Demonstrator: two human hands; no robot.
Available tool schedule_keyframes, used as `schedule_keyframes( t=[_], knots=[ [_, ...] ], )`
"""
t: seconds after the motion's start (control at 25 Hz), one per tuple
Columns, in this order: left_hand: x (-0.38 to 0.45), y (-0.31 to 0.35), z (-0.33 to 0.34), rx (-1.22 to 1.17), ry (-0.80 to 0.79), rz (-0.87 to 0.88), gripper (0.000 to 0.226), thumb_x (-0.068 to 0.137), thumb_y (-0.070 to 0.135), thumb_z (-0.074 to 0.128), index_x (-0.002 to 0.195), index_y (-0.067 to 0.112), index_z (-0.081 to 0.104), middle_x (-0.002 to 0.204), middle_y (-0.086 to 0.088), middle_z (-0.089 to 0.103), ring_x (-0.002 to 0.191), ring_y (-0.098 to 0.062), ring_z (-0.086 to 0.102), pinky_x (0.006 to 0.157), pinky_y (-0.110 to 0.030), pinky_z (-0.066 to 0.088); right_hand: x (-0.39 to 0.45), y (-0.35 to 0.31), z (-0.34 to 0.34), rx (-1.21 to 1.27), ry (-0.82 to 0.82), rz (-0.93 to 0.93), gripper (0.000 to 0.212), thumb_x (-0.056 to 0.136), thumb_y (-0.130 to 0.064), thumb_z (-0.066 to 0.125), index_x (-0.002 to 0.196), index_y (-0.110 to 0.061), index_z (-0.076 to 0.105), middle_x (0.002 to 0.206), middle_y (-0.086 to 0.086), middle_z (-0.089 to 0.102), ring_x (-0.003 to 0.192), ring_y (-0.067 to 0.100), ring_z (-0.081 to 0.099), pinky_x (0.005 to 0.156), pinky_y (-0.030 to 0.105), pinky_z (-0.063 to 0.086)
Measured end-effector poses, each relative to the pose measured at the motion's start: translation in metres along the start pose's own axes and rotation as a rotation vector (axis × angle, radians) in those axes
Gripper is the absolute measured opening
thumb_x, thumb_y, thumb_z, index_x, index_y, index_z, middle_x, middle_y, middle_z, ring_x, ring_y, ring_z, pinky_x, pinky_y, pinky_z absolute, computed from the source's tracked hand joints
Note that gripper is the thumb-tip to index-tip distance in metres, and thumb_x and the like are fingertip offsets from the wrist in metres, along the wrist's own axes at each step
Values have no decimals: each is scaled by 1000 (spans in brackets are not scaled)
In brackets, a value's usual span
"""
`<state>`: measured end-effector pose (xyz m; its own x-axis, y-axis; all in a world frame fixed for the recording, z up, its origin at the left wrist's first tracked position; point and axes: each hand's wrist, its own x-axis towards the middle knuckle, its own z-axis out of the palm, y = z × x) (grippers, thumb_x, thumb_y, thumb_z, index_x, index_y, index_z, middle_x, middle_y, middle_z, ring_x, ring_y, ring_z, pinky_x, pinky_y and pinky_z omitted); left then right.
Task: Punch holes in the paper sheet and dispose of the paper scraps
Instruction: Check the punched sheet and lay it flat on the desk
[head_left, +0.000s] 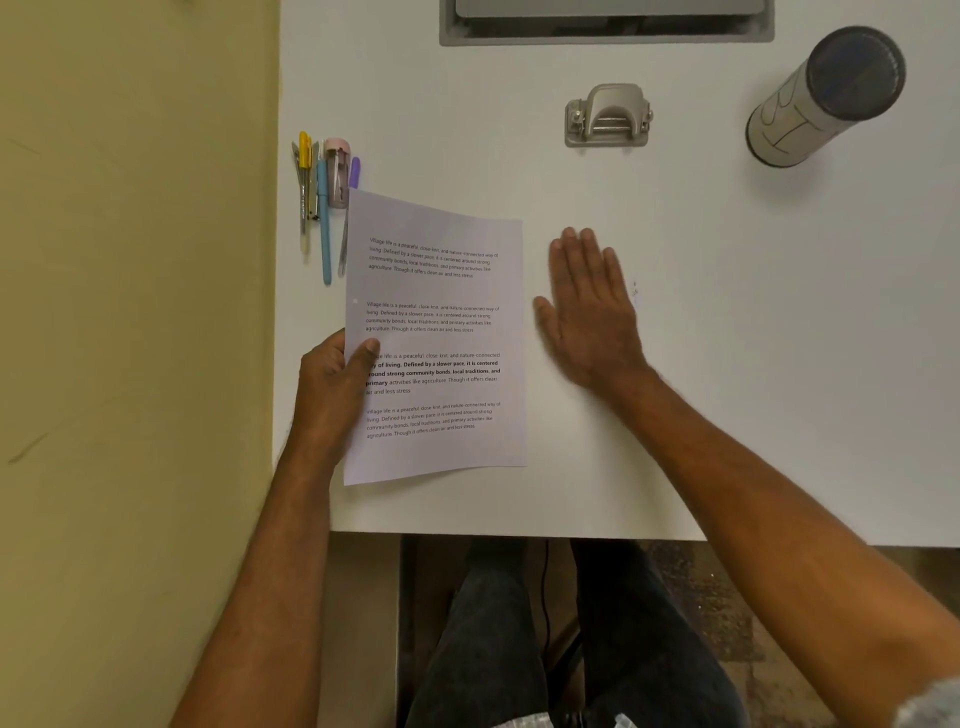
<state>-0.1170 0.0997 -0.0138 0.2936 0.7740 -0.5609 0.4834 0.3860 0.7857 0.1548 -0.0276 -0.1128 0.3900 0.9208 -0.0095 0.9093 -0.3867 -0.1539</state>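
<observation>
On the white table (727, 364), left hand (332, 384) pinching paper sheet (441, 332) edge, right hand (592, 312) flat, fingers straight, hole punch (608, 117) beyond

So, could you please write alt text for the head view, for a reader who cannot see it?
A person's left hand pinches the left edge of a white printed paper sheet on a white table, while the right hand lies open beside it. A grey metal hole punch sits beyond, untouched.
</observation>
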Motion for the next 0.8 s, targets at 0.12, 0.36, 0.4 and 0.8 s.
schedule_keyframes(
  t=[0.12,0.36,0.4,0.8],
  knots=[
    [0,1,4,4,-16,-1,20,106,25,55,121,27,69,107,4,79,94,-17,78,79,-34,63,-4,33,-4,-48,13,88,68,110,-41,27,162,2,22,171,22,20,160,36,14,131,49,9],
    [1,3,16,18,-36,5,26,107,26,55,129,20,67,111,0,78,95,-19,78,80,-36,63,-31,41,-24,34,3,60,68,110,-39,32,163,1,18,172,21,14,161,36,9,131,50,10],
    [2,4,18,25,-35,7,25,107,26,54,128,21,67,110,1,78,94,-18,78,79,-34,64,-44,31,-23,54,-9,-29,67,110,-38,34,163,0,19,172,20,14,161,36,10,131,51,12],
    [5,4,26,45,-22,17,24,107,27,54,126,23,66,107,8,77,88,-9,77,72,-22,62,-46,56,-16,-53,-15,-179,66,112,-39,32,163,1,21,171,21,17,161,35,13,130,51,16]
  ],
)
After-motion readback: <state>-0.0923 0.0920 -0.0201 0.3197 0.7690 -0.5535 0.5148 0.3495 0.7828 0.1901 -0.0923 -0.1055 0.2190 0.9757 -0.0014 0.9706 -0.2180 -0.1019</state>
